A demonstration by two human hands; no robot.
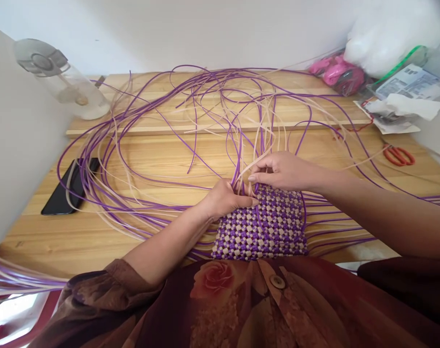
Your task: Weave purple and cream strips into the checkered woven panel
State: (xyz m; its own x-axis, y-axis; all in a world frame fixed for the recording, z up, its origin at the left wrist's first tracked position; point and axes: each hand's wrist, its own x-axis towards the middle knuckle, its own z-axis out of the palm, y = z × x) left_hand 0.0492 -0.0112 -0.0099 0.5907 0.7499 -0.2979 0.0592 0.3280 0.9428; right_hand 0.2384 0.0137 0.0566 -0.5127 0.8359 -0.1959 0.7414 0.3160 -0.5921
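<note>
A woven panel [261,227] of purple and beige strips lies at the table's near edge, against my body. Loose purple and beige strips fan out from its far and side edges. My left hand [227,198] grips the panel's far left part, thumb on top, with upright strips rising beside its fingers. Close by on the right, my right hand [278,171] pinches a beige strip [246,169] between thumb and fingers above the panel's far edge. The left fingertips are hidden behind the weave.
Long strips [133,116] loop across the wooden table [162,154]. At the left are a black phone [69,188] beneath strips and a clear bottle [66,84]. Orange-handled scissors [399,154], papers [412,89] and a bag with pink items [338,75] are at the right.
</note>
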